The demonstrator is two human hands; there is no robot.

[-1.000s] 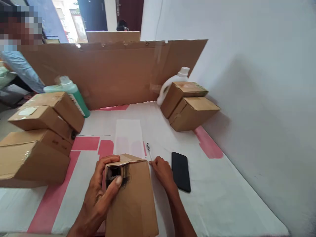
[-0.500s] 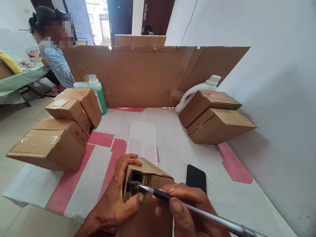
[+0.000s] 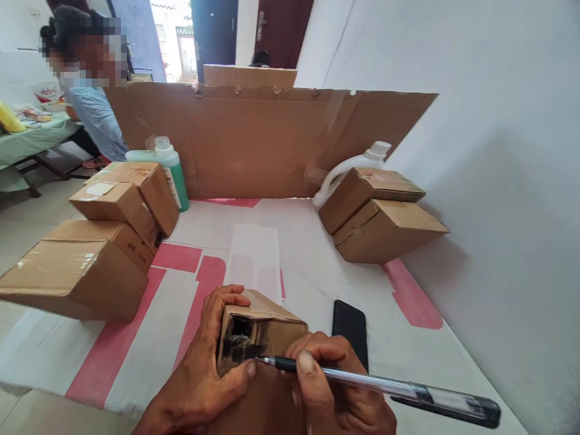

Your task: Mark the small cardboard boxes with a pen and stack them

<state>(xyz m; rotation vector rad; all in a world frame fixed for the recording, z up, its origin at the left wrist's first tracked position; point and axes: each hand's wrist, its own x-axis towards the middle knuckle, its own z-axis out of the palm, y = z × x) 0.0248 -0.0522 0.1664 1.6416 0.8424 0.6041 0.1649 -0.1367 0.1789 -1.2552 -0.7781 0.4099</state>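
A small cardboard box (image 3: 267,329) with a black scribbled patch on its near face stands at the table's front edge. My left hand (image 3: 203,368) grips the box from its left side, thumb on the dark patch. My right hand (image 3: 335,393) holds a clear ballpoint pen (image 3: 385,386), and the pen's tip touches the scribbled patch. The pen's capped end points right, towards the camera.
A black phone (image 3: 350,326) lies right of the box. Cardboard boxes are stacked at the left (image 3: 90,266) and right (image 3: 385,220). A green bottle (image 3: 170,172), a white bottle (image 3: 348,169) and a cardboard screen (image 3: 267,142) stand behind. A person (image 3: 88,90) sits far left.
My right hand has picked the pen up from the table and brought its tip onto the box's dark patch. The view has shifted; the left hand stays on the box.
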